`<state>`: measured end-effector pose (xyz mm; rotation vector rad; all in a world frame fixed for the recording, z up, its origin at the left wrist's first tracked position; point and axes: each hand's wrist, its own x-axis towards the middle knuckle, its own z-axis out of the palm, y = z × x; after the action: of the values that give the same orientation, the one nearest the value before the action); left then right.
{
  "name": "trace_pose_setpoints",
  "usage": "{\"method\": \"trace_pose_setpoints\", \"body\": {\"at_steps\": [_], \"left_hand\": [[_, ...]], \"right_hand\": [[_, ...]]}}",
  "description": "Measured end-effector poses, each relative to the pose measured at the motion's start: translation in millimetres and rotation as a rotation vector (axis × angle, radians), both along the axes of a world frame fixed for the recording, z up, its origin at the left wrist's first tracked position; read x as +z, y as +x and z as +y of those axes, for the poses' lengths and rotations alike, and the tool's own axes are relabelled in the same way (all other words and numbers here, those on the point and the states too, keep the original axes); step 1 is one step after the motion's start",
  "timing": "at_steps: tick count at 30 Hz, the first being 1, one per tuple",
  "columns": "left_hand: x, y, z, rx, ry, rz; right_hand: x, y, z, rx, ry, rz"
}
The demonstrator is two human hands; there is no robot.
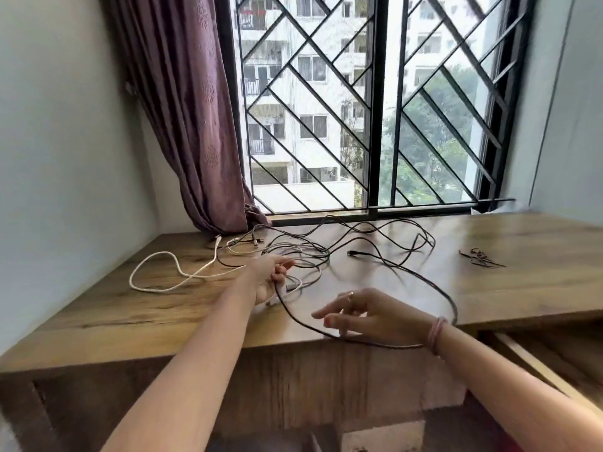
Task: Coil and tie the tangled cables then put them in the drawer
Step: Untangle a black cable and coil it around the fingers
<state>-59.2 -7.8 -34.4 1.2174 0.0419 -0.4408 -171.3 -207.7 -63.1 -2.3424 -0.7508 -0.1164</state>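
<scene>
The left hand's fingers [282, 267] are curled round a black cable [434, 285] and the right hand's [339, 313] are spread loose above its limp loop, near the desk's [98, 308] front edge, best gripped mid-length, not at fragile plugs.

Head view looks forward-down, close over the desk [538, 243].

black cables [359, 236] tangled in loose loops across the counter's [98, 314] middle, toward the back edge; one long black loop [452, 308] overhangs the front edge. white cable [156, 282] snakes near the left edge. dark ties [481, 257] piled toward the right.
</scene>
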Motion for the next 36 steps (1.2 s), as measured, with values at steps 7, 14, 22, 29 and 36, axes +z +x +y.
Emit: {"method": "trace_pose_setpoints", "body": {"at_steps": [7,14,22,29,36], "left_hand": [[-13,3,8,0.017,0.136,-0.087],[-17,16,-13,-0.081,0.57,-0.323],[-11,55,-52,-0.169,1.17,-0.733],[-16,80,-68,-0.222,1.331,-0.956],[-28,100,-60,-0.24,1.114,-0.937]], "right_hand": [[-9,65,-124,-1.008,-0.311,-0.047],[4,97,-133,-0.778,-0.462,0.033],[46,131,-119,-0.6,-0.553,0.331],[40,136,-122,-0.599,-0.564,0.322],[56,109,-140,-0.451,-0.49,0.71]]}}
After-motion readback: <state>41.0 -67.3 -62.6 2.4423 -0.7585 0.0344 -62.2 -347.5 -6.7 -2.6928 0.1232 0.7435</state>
